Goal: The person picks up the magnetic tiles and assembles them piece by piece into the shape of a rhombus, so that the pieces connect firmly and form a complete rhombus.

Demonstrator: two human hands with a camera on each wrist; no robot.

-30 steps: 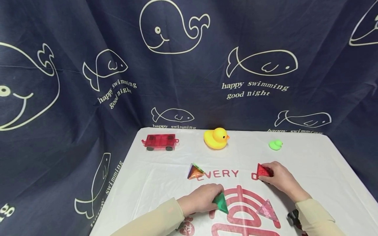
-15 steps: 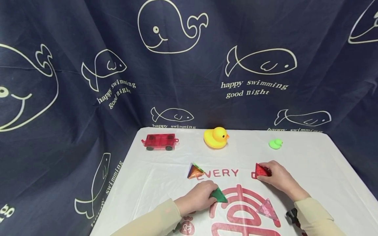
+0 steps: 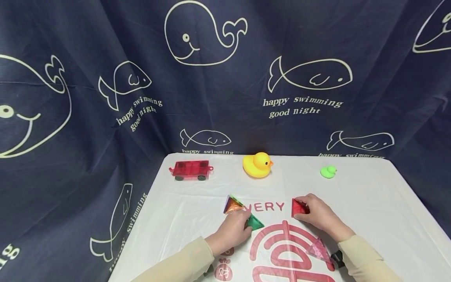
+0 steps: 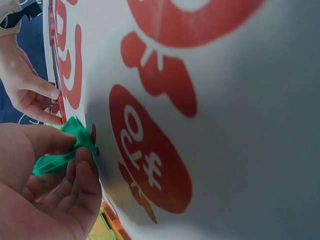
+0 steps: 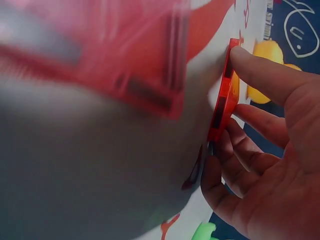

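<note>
My left hand (image 3: 234,229) pinches a translucent green triangular magnetic tile (image 3: 254,222) between thumb and fingers. Just beyond its knuckles sits a small structure of orange, purple and green magnetic tiles (image 3: 232,204), partly covered by the hand; whether they touch I cannot tell. In the left wrist view, the green tile (image 4: 55,162) is tilted close to the tabletop. To the right, my right hand (image 3: 318,212) grips a red magnetic tile (image 3: 298,208) by its edges, beyond the printed lettering. The right wrist view has the red tile (image 5: 223,97) edge-on between thumb and fingers.
A pink triangular tile (image 3: 320,250) lies near the right forearm, with a black object (image 3: 338,258) by the sleeve. Along the back stand a red wheeled car base (image 3: 191,169), a yellow duck (image 3: 258,165) and a small green duck (image 3: 328,172). A dark curtain (image 3: 225,98) hangs behind.
My left hand has carried the green tile away from me and leftward, up to the orange tile structure. My right hand has moved left with the red tile.
</note>
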